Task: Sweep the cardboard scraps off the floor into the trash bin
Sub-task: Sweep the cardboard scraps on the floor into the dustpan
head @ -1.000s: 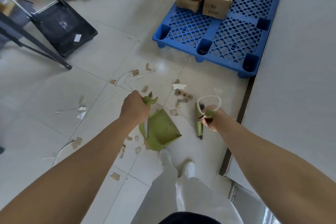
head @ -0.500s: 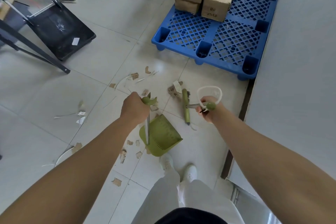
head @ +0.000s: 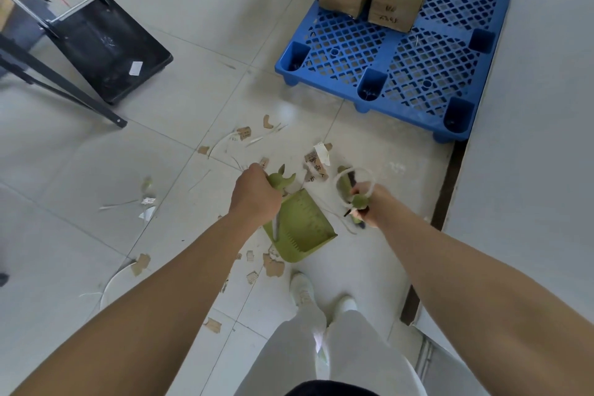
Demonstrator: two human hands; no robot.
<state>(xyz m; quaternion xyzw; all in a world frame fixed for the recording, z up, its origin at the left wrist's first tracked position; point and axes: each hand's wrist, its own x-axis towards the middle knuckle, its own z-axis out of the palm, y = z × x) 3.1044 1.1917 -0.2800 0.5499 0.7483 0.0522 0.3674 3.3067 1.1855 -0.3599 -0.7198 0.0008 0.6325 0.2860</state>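
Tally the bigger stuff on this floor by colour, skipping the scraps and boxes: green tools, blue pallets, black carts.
Green tools: 2, the dustpan and the broom
Blue pallet: 1
Black cart: 1
Total: 4

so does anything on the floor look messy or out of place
Yes. Torn cardboard scraps and bits of white paper lie scattered over the tiled floor, ahead of the green dustpan and also behind it near the shoes. The dustpan looks empty.
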